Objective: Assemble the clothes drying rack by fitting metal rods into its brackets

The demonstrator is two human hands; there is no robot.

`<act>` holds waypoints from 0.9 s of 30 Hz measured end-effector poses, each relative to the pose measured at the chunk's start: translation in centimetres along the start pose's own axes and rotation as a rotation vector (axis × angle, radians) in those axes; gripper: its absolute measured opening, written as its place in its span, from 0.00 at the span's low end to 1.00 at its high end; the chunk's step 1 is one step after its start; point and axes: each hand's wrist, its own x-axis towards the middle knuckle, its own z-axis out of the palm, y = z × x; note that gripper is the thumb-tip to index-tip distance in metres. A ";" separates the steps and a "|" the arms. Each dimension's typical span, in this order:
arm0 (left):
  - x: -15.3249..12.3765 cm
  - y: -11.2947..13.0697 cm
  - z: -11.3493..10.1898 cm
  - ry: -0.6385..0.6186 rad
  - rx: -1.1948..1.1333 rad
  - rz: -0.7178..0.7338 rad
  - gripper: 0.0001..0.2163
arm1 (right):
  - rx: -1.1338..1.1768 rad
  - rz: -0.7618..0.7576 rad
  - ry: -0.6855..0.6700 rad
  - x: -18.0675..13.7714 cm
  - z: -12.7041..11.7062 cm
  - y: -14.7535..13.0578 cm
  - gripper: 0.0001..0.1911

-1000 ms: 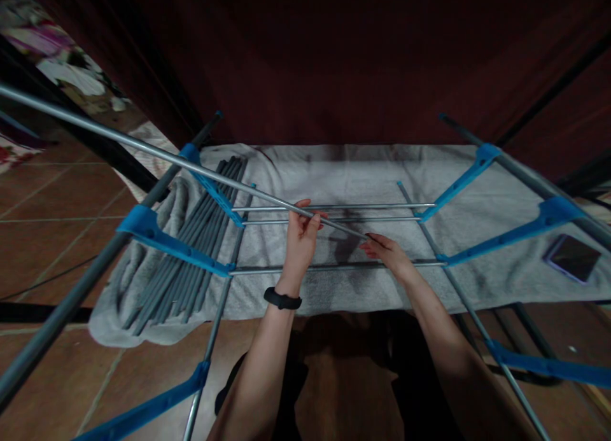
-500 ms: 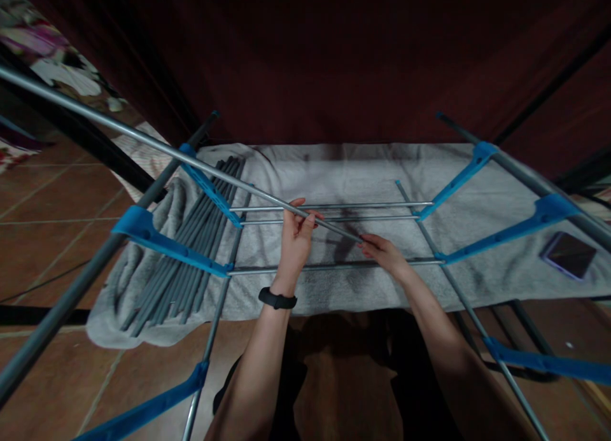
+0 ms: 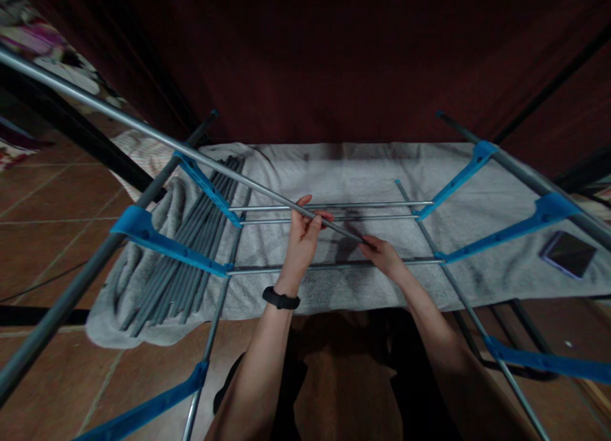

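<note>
A long grey metal tube [image 3: 241, 180] slants from the upper left down to the middle of the view. My left hand [image 3: 305, 232] grips it between thumb and fingers a short way from its near end. At that end, my right hand [image 3: 380, 253] pinches the tube with its fingertips. Both hands are over a rack frame of grey poles with blue plastic brackets [image 3: 167, 250]. Thin crossbars [image 3: 334, 266] join the frame's two sides beneath and behind the hands.
A grey blanket [image 3: 305, 167] lies under the frame. Several loose grey tubes [image 3: 191, 256] are piled on its left part. A phone [image 3: 569, 254] rests at the right. Dark red fabric [image 3: 334, 59] hangs behind, and tiled floor [image 3: 42, 250] shows at left.
My left hand has shifted slightly to the right along with the tube. The tube's far left part has dipped or tilted a little. My right hand stays nearly in place.
</note>
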 end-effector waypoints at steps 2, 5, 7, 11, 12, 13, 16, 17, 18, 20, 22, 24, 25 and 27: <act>0.0 0.0 0.1 -0.005 -0.005 0.001 0.25 | -0.027 -0.019 0.010 0.0 0.0 0.1 0.11; -0.1 -0.1 0.3 -0.012 -0.009 -0.001 0.25 | -0.120 -0.033 0.030 0.1 0.0 0.5 0.11; -0.2 -0.1 0.4 -0.019 -0.013 0.000 0.25 | -0.189 -0.047 0.035 0.2 0.0 0.7 0.12; -0.2 -0.1 0.3 0.002 0.007 0.014 0.25 | -0.211 -0.086 0.037 0.2 0.0 1.0 0.12; -0.1 -0.1 0.2 0.015 0.018 0.019 0.25 | -0.209 -0.096 0.034 0.2 0.0 1.1 0.13; -0.1 -0.1 0.1 0.027 0.029 0.025 0.25 | -0.205 -0.107 0.030 0.2 0.0 1.1 0.13; 0.0 -0.1 -0.2 0.053 0.063 0.055 0.25 | -0.193 -0.147 0.005 0.0 0.1 1.2 0.14; 0.0 -0.1 -0.2 0.059 0.078 0.068 0.25 | -0.196 -0.158 -0.003 0.0 0.0 1.1 0.14; 0.1 0.0 -0.3 0.062 0.093 0.079 0.25 | -0.208 -0.167 -0.011 0.0 0.0 1.1 0.14; 0.1 0.1 -0.4 0.067 0.118 0.098 0.25 | -0.247 -0.180 -0.021 -0.1 0.0 1.0 0.13; 0.1 0.1 -0.5 0.067 0.136 0.112 0.26 | -0.304 -0.197 -0.039 -0.2 -0.1 1.0 0.13; 0.1 0.1 -0.6 0.063 0.155 0.123 0.26 | -0.384 -0.223 -0.073 -0.2 -0.1 1.0 0.13; 0.1 0.1 -0.6 0.060 0.166 0.129 0.25 | -0.425 -0.238 -0.089 -0.1 -0.2 1.0 0.13; 0.2 0.0 -0.7 0.057 0.194 0.142 0.25 | -0.491 -0.263 -0.109 -0.1 -0.2 1.1 0.14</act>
